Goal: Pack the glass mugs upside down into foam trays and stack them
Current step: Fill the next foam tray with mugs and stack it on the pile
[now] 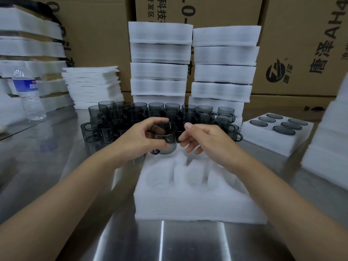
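- left hand (137,140) grips one smoky glass mug (167,142) round the body, thumb and fingers curled on the wall; the handle points down-left, free of the hand
- mug is in the air, tilted, over the far edge of the empty foam tray (188,200) – not in a pocket, can't tell if it's fully upside down
- right hand (203,138) holds nothing, fingers loosely bent, just beside the mug, contact unclear
- handling, my guess: glass is stiff, smooth, a bit slippery, and chips if knocked; light enough for one hand – hold it by the body or base so the rim goes into the pocket first
- foam looks soft, should give under a light press
- loose mugs (169,112) crowded upright on the counter (56,166) behind the tray
- filled tray (263,140) to the right, six mugs base up
- stacked trays (160,53) at the back, cardboard boxes (301,44) behind, water bottle (30,95) far left
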`<state>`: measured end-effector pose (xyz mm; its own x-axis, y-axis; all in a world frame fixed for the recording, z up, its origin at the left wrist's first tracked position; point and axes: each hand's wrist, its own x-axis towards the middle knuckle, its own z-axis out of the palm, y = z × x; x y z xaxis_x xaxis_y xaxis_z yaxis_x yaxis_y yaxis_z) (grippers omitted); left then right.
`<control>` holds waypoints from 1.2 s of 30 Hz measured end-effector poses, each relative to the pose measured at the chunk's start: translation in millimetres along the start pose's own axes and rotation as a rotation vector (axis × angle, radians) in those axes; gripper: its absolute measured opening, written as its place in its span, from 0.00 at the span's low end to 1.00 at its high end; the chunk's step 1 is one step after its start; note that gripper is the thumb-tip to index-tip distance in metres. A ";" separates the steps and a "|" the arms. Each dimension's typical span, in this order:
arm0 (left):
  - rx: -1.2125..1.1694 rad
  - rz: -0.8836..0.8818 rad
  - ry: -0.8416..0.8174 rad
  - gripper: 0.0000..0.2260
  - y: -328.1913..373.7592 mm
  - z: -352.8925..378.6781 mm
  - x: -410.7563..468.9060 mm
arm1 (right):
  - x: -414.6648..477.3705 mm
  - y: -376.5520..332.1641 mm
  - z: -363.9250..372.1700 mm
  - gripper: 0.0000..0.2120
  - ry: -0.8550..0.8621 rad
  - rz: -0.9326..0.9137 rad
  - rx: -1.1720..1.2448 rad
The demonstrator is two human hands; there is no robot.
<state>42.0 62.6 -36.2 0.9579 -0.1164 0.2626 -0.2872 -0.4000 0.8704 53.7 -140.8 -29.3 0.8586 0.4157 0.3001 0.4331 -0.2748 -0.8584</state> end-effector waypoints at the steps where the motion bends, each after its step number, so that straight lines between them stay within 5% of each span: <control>1: 0.018 -0.001 -0.014 0.27 -0.7 -0.4 -0.3 | 0.0 -0.1 0.1 0.18 -0.002 0.002 0.000; 36: 0.226 -0.106 -0.139 0.14 -13.6 0.1 0.4 | 1.4 4.4 -0.2 0.17 0.031 0.040 -0.109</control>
<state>46.3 67.9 -47.9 0.9784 -0.1804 0.1014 -0.1919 -0.6076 0.7707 56.9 -141.6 -32.6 0.8831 0.3759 0.2809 0.4244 -0.3842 -0.8199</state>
